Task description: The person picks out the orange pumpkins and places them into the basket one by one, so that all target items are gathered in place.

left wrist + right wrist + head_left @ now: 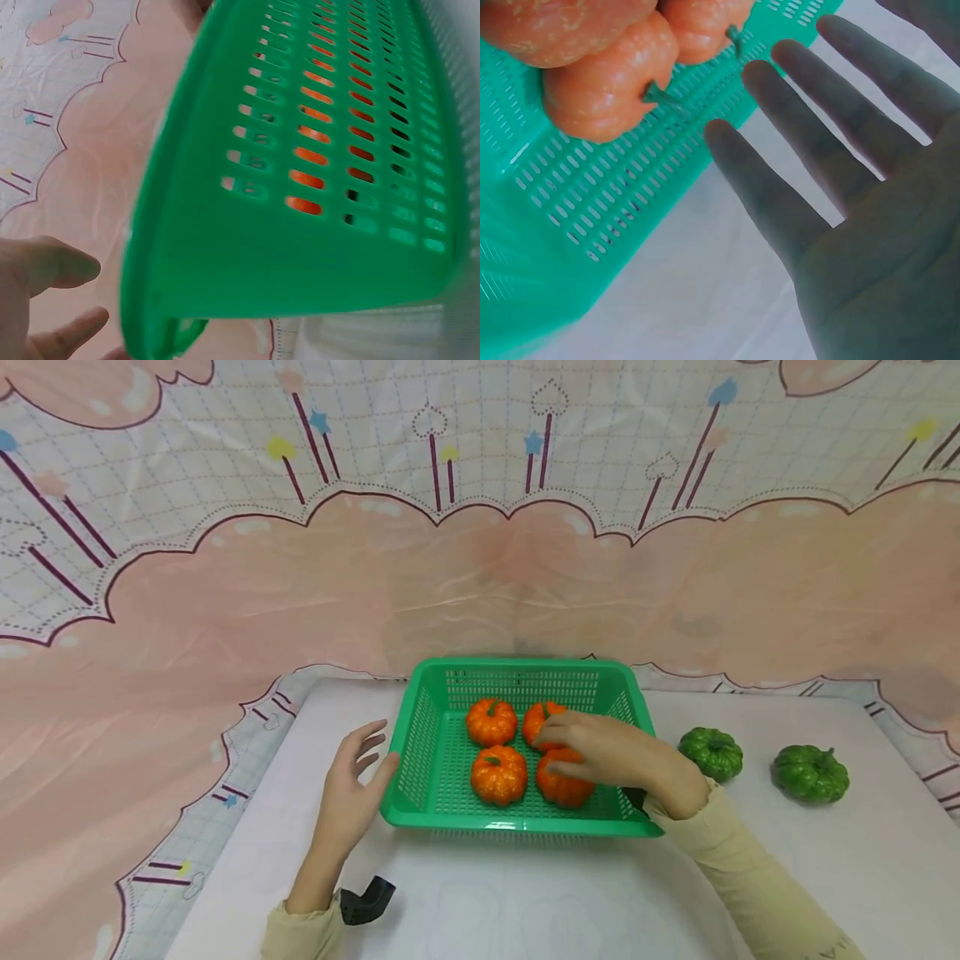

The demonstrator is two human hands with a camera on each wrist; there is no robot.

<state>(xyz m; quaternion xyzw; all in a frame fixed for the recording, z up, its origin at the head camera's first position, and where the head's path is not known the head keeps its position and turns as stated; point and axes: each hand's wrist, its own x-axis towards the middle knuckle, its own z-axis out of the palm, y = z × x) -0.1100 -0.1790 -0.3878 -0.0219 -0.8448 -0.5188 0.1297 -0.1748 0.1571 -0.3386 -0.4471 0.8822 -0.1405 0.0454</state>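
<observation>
A green plastic basket (525, 828) holds several small orange pumpkins (499, 775), each with a green stem. Over the basket's right half hovers my right hand (600, 745), partly covering the two pumpkins on that side. In the right wrist view its fingers (799, 109) are spread and nearly straight, with nothing between them, and orange pumpkins (604, 82) lie beyond the fingertips. My left hand (352, 789) is beside the basket's left rim, fingers loosely bent and holding nothing. The left wrist view shows its fingertips near the slotted basket wall (225, 262); whether they touch cannot be told.
Two green pumpkins (711, 754) lie on the white table (525, 902) right of the basket, the farther one (810, 774) near the table's right side. Behind the table hangs a patterned pink and white cloth (480, 568). Black straps or mounts (367, 900) show at the wrists.
</observation>
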